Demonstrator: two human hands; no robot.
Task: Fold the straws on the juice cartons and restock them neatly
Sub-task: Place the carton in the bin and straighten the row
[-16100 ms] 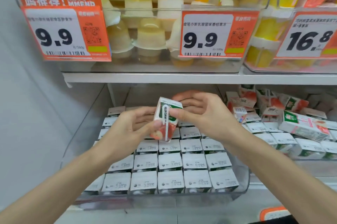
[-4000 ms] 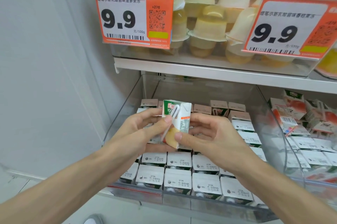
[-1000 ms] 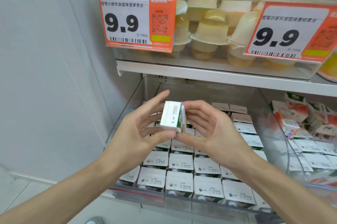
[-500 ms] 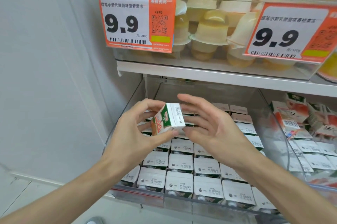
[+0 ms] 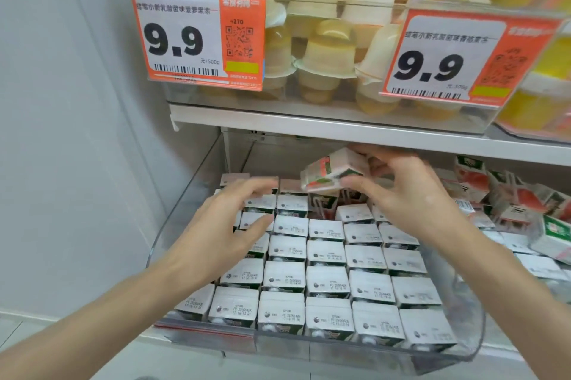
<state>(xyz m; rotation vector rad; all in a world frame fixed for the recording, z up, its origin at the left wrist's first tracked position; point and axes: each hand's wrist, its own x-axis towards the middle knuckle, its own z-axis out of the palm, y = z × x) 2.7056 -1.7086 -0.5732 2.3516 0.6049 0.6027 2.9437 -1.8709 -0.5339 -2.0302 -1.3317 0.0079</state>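
Note:
My right hand (image 5: 398,194) grips a small juice carton (image 5: 332,171), tilted on its side, above the back rows of a clear plastic bin (image 5: 457,342). The bin is packed with rows of upright juice cartons (image 5: 327,283), white tops showing. A gap (image 5: 324,202) shows in a back row just below the held carton. My left hand (image 5: 228,225) hovers over the bin's left side with fingers spread and straight, holding nothing. Any straw on the held carton is hidden.
A white shelf edge (image 5: 340,129) runs right above the held carton. Above it stand jelly cups (image 5: 327,52) behind orange price tags (image 5: 197,36). A loose pile of cartons (image 5: 509,203) lies in the neighbouring bin at right. A grey wall (image 5: 61,132) closes the left.
The left hand let go of the carton and dropped left over the bin. The right hand carried the carton up and back, tilting it over the rear rows.

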